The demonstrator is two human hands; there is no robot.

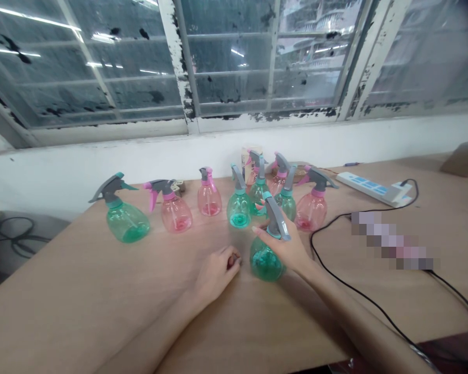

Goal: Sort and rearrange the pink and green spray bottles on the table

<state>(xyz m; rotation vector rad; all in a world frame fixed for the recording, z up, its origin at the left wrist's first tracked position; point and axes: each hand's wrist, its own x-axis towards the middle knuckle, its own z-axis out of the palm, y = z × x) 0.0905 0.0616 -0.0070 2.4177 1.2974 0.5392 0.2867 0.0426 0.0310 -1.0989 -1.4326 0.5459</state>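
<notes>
A green spray bottle (265, 262) with a grey-and-teal trigger head is gripped at its neck by my right hand (290, 244), near the middle of the wooden table. Liquid shows in its lower part. My left hand (218, 267) rests on the table just left of this bottle, its fingers curled in with nothing visible in them. Behind my hands stand more green spray bottles, one close by (239, 210) and others partly hidden. Pink spray bottles stand among them, including one at the right (311, 210) and one left of centre (209, 200).
Farther left are a pink spray bottle (177, 213) and a green one (128, 221). A white power strip (374, 188) lies at the back right. A black cable (351, 280) runs across the table's right side. A blurred-out object (393, 241) lies there too. Windows rise behind.
</notes>
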